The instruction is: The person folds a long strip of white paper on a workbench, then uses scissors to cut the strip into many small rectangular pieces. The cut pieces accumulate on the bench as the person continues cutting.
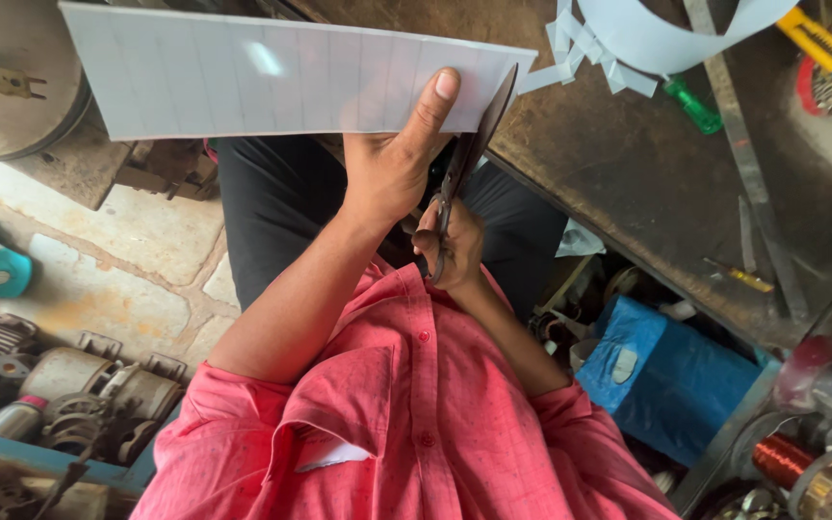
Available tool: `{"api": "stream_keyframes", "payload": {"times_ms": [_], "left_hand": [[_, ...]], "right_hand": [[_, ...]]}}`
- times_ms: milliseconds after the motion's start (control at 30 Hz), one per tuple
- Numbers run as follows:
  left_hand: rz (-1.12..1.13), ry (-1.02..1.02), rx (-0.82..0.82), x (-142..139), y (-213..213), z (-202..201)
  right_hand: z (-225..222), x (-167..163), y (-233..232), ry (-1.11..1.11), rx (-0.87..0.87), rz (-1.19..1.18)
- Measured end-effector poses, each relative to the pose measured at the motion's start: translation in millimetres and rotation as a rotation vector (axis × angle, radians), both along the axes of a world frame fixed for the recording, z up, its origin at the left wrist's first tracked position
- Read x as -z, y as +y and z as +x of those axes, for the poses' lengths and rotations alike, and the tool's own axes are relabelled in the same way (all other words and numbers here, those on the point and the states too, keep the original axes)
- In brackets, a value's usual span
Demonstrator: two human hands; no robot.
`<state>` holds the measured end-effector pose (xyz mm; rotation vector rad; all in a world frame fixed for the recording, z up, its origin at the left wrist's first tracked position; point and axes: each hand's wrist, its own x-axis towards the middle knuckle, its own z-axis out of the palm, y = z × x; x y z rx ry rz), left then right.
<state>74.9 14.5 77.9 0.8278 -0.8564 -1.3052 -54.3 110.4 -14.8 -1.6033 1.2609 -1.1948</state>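
Pink shirt [416, 424] cloth fills the lower middle of the view, closest to the lens, and both bare forearms rise from it toward a long white sheet [281, 77] marked with faint ruled lines. That sheet is held out flat above the person's dark trousers [276, 202], its right end reaching over the edge of the worktop [647, 183]. The left hand [392, 164] grips the sheet near its right end, thumb pressed on top and fingers curled beneath. Just right of the sheet's end, the right hand [450, 241] has its fingers clenched through the handles of dark scissors [469, 159], whose blades run up along the sheet's right edge and touch it. Beyond that edge, on the worktop, lie small white offcuts [589, 53] and a curved white strip [666, 29]. Farther right of the sheet are a green-handled tool [693, 106], a long metal ruler [743, 164] and a yellow-and-blue knife [825, 43]. Below the worktop sits a blue bag [671, 371], with a copper wire coil [782, 457] near it. Left of the sheet, on the stone floor [137, 250], rest old motor parts [79, 385].
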Motion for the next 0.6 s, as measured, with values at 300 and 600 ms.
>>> {"api": "stream_keyframes", "payload": {"times_ms": [300, 600], "left_hand": [[-0.024, -0.047, 0.042, -4.1, 19.7, -6.1], [-0.014, -0.009, 0.099, -0.6, 27.7, -11.3]], "right_hand": [[-2.3, -3.7, -4.3, 0.06, 0.035, -0.105], [-5.6, 1.9, 0.0, 0.113, 0.125, -0.117]]}}
